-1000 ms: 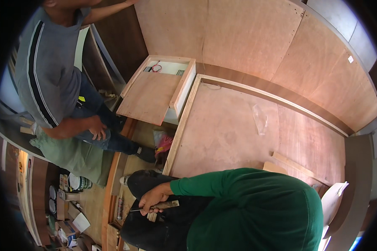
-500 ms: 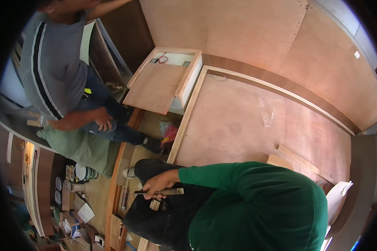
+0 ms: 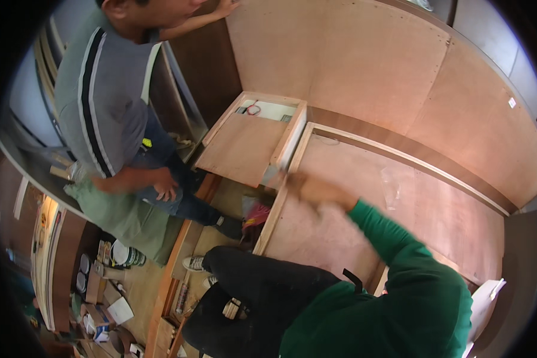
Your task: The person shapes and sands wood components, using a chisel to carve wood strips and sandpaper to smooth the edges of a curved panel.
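My right hand (image 3: 307, 190), at the end of a green sleeve, stretches over the plywood base near the front corner of a small box cabinet (image 3: 235, 146). Motion smears its fingers, and whether it holds anything cannot be made out. My left hand is out of sight. A plywood panel partly covers the cabinet top, with a looped red wire (image 3: 253, 108) in the gap behind it. Between my dark-trousered legs shows a small light wood piece (image 3: 231, 308). A dark curved strip (image 3: 353, 280) sticks up beside my green shirt.
A co-worker in a grey shirt (image 3: 116, 89) stands at left, one arm against the wall. Light wood rails (image 3: 400, 158) frame the plywood base, where clear plastic (image 3: 391, 188) lies. A green sack (image 3: 122, 218), a paint bucket (image 3: 125, 255) and scattered boxes occupy the left.
My right hand has swung from my lap up and away toward the cabinet corner. The wooden-handled chisel-like tool it held is no longer discernible. The whole view has shifted slightly.
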`<state>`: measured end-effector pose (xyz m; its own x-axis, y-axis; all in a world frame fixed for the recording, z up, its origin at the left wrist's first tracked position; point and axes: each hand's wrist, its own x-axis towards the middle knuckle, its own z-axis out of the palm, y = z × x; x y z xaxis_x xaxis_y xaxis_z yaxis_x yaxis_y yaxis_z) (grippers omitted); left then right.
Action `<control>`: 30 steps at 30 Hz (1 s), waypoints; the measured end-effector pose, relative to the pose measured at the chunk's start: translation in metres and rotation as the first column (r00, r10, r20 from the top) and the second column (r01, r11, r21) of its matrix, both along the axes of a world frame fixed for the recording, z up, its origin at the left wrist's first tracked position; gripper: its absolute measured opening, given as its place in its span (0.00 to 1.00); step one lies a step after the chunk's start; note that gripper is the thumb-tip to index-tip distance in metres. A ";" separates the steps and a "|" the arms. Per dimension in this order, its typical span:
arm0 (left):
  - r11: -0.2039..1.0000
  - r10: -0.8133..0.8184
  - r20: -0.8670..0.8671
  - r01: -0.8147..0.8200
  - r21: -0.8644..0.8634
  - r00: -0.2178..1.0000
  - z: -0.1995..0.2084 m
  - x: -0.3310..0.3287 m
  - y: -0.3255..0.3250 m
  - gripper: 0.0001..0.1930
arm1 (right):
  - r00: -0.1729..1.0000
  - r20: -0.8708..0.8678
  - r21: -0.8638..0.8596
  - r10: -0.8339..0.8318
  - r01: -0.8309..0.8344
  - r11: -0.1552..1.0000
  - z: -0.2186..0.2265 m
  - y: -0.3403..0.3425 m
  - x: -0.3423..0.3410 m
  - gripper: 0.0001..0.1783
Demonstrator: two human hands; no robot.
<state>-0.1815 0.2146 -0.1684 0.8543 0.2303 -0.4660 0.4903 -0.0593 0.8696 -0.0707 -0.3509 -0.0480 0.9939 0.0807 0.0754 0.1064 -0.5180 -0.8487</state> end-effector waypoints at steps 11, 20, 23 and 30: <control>0.999 -0.042 -0.355 0.029 -0.044 0.934 0.027 -0.006 0.049 0.32 | 0.486 0.824 -0.505 -0.291 0.863 0.012 0.234 -0.348 0.086 0.36; 0.987 0.077 -0.131 -0.094 -0.130 0.988 0.027 0.001 -0.022 0.26 | 0.512 0.788 -0.552 -0.343 0.834 -0.025 0.242 -0.397 0.143 0.39; 0.986 0.099 -0.130 -0.115 -0.124 0.987 0.031 -0.001 -0.018 0.26 | 0.498 0.780 -0.548 -0.378 0.836 -0.029 0.230 -0.394 0.143 0.39; 0.976 0.119 -0.139 -0.141 -0.166 0.983 0.019 -0.011 -0.009 0.25 | 0.510 0.796 -0.566 -0.328 0.818 -0.103 0.246 -0.395 0.160 0.38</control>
<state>-0.1921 0.2058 -0.1494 0.7535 0.2409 -0.6118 0.5911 0.1594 0.7907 0.0893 -0.7458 0.1976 0.5927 -0.2633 0.7612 -0.5967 -0.7783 0.1954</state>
